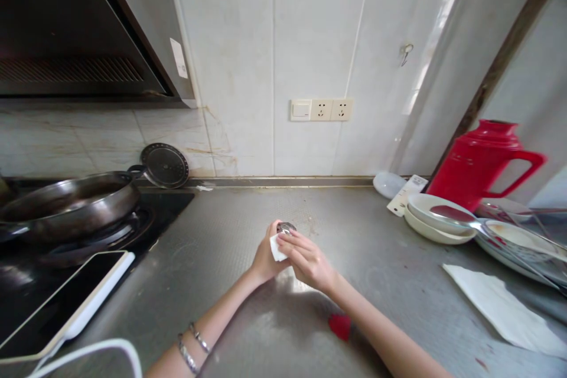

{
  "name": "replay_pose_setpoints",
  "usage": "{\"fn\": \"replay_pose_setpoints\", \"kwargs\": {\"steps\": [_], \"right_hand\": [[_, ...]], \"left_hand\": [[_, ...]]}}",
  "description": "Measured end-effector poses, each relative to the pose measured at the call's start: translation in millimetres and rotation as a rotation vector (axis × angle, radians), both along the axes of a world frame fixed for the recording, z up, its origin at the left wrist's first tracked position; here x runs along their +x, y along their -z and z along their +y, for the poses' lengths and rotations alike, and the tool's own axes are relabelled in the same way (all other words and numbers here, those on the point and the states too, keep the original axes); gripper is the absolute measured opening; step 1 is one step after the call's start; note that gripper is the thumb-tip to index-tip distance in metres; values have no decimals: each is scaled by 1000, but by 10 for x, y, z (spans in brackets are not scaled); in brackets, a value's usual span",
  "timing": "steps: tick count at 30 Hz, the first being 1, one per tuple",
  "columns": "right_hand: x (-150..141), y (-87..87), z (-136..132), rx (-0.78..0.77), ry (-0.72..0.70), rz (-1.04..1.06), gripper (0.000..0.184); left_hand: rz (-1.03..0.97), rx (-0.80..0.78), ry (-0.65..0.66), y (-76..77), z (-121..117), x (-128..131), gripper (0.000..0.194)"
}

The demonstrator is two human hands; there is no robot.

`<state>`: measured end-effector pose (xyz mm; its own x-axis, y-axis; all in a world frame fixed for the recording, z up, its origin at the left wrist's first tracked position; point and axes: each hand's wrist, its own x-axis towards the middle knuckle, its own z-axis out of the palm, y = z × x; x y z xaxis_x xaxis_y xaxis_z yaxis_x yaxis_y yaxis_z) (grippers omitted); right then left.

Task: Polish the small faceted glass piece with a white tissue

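Observation:
Over the middle of the steel counter [230, 230], my left hand [264, 260] is wrapped round a small, dark, shiny object [286, 227] with a rounded top. Most of it is hidden by my fingers, so its kind does not show. My right hand [312, 261] pinches a folded white tissue [277, 249] and presses it against the near side of that object. Both hands touch each other. A small red patch [340, 326] shows on the counter beside my right forearm; whether it is a separate piece or a reflection, I cannot tell.
At left, a steel pan [75, 204] sits on the black stove [170, 212], near a phone [66, 307] with a white cable. To the right stand white bowls [436, 233], stacked dishes and a red thermos jug [476, 162]. A white paper sheet [500, 304] lies in front of them.

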<state>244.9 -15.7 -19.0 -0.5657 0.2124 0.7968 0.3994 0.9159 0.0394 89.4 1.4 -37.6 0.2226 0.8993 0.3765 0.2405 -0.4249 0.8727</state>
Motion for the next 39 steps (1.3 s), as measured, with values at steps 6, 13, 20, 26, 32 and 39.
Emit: {"fn": "replay_pose_setpoints", "kwargs": {"steps": [6,13,20,26,32,39], "right_hand": [[40,15,129,-326,63,361,30],[66,-73,228,-956,-18,681,37],[46,-32,217,-1140,-367,586,54],[16,-74,169,-1228,-284,638,55],[43,-95,169,-1359,-247,730,47],[11,-71,176,-1518,-233,799,42]], "left_hand": [[102,53,-36,-7,-32,64,71],[85,56,33,-174,-93,57,75],[75,9,30,-247,-71,10,59],[94,-16,-31,-189,-36,23,70],[206,-69,-26,-146,-21,-11,124],[191,43,-50,-98,6,-42,102]]}}
